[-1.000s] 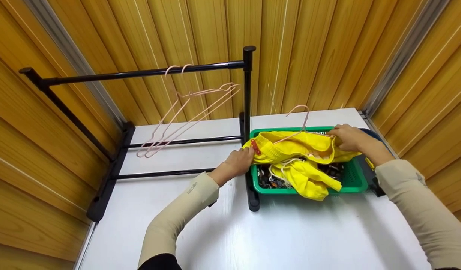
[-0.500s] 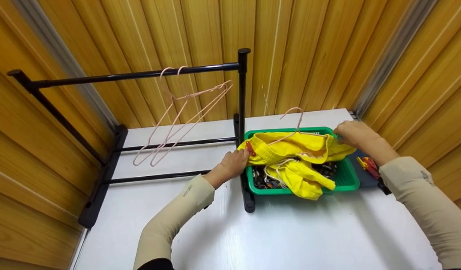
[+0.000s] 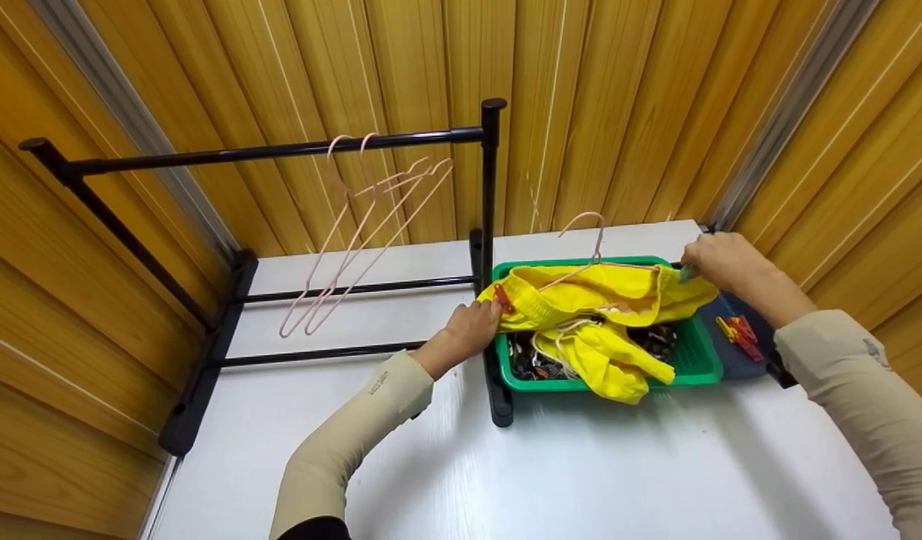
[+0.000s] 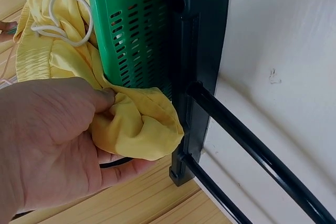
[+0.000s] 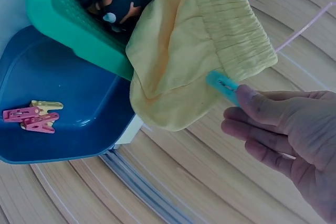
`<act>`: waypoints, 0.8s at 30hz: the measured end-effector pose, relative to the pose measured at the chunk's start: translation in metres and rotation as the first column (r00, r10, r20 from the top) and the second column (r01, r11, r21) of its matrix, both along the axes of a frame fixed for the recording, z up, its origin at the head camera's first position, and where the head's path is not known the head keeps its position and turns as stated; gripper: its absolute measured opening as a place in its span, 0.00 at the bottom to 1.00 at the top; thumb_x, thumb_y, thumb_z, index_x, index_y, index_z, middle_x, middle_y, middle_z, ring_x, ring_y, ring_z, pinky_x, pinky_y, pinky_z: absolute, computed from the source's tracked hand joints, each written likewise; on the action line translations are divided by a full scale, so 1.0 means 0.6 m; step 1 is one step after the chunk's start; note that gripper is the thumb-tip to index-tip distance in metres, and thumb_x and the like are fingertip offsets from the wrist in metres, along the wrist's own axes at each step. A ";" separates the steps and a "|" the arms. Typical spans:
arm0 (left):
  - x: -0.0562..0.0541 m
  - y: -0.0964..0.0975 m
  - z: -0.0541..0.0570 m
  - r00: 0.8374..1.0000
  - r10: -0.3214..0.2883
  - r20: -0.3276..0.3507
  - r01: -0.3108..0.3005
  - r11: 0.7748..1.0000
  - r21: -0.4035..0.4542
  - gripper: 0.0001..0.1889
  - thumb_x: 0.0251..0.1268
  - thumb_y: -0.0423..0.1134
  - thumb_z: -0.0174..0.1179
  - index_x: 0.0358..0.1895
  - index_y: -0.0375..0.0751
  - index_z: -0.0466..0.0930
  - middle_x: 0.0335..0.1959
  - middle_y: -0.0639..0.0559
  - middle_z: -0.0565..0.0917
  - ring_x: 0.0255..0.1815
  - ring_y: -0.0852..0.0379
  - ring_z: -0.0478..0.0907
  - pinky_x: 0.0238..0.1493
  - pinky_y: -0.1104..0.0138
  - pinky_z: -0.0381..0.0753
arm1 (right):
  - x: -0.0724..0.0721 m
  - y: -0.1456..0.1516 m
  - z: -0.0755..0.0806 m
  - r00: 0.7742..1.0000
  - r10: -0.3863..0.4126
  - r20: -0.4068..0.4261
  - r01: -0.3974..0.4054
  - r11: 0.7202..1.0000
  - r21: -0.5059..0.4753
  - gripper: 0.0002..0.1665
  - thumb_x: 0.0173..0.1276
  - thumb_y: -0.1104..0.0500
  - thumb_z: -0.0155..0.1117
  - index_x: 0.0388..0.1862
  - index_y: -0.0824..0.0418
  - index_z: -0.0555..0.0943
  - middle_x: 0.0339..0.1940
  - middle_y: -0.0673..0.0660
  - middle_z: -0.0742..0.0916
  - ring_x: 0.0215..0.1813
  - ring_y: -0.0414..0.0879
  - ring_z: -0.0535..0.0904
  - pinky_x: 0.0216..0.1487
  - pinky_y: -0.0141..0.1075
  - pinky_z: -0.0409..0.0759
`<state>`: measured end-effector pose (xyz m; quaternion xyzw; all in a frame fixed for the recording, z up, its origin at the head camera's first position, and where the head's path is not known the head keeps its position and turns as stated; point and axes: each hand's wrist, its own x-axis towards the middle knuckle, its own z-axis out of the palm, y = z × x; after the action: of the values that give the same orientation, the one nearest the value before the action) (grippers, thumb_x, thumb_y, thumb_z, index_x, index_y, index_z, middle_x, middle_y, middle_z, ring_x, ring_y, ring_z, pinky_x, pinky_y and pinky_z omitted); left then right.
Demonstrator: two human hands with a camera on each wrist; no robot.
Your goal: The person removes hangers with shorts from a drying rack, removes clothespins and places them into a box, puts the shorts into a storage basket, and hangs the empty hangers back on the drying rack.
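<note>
Yellow shorts [image 3: 607, 281] with an elastic waistband and white drawstring lie across a green basket [image 3: 704, 375]. Inside the waistband is a pink wire hanger [image 3: 599, 232], its hook standing up. A red clothespin [image 3: 503, 298] sits at the left end of the waistband. My left hand [image 3: 472, 326] pinches the cloth just below it, thumb over a fold in the left wrist view. At the other end, my right hand [image 5: 294, 129] pinches a teal clothespin [image 5: 223, 85] between thumb and forefinger; its tip overlaps the cloth beside the waistband.
A black rack [image 3: 280, 152] stands at left with two pink hangers [image 3: 348, 232] on its bar. Dark patterned cloth [image 5: 123, 1] lies in the basket. Right of it, a blue tray [image 5: 79, 85] holds several red and yellow clothespins [image 5: 39, 119]. Wooden panels [image 3: 618, 112] rise behind.
My right hand has shifted right, off the edge of the shorts, and the teal clothespin now shows in its fingers. The left hand keeps its hold. The hangers on the rack have swung slightly.
</note>
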<state>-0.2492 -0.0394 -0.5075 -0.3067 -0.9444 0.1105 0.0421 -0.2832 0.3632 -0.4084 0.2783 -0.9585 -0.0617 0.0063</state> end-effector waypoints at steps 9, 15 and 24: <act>0.003 -0.001 0.007 0.999 0.051 -0.002 -0.051 0.998 -0.032 0.12 0.78 0.34 0.47 0.58 0.36 0.72 0.43 0.45 0.85 0.42 0.50 0.85 0.38 0.60 0.87 | -0.010 0.015 0.017 0.999 0.047 0.020 -0.044 0.990 -0.130 0.05 0.61 0.67 0.73 0.36 0.66 0.91 0.34 0.64 0.91 0.31 0.54 0.85 0.35 0.51 0.85; 0.002 -0.006 0.007 0.997 0.077 0.029 -0.076 0.997 -0.029 0.12 0.79 0.34 0.47 0.59 0.37 0.71 0.44 0.45 0.85 0.43 0.49 0.85 0.40 0.60 0.87 | -0.024 0.035 0.029 0.998 -0.060 -0.009 0.055 0.955 -0.292 0.11 0.66 0.69 0.68 0.46 0.74 0.86 0.40 0.72 0.89 0.36 0.62 0.86 0.40 0.56 0.85; 0.011 -0.019 0.001 0.998 0.063 -0.029 -0.064 0.998 -0.023 0.11 0.77 0.34 0.48 0.56 0.36 0.71 0.40 0.46 0.84 0.40 0.50 0.85 0.36 0.61 0.86 | -0.041 0.126 -0.062 0.958 -0.274 0.080 0.285 0.905 -0.316 0.19 0.64 0.63 0.69 0.43 0.82 0.80 0.40 0.81 0.82 0.47 0.76 0.76 0.50 0.66 0.75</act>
<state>-0.2427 -0.0505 -0.5068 -0.2755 -0.9516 0.1274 0.0485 -0.3081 0.4387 -0.4457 0.1341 -0.9854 0.1013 0.0272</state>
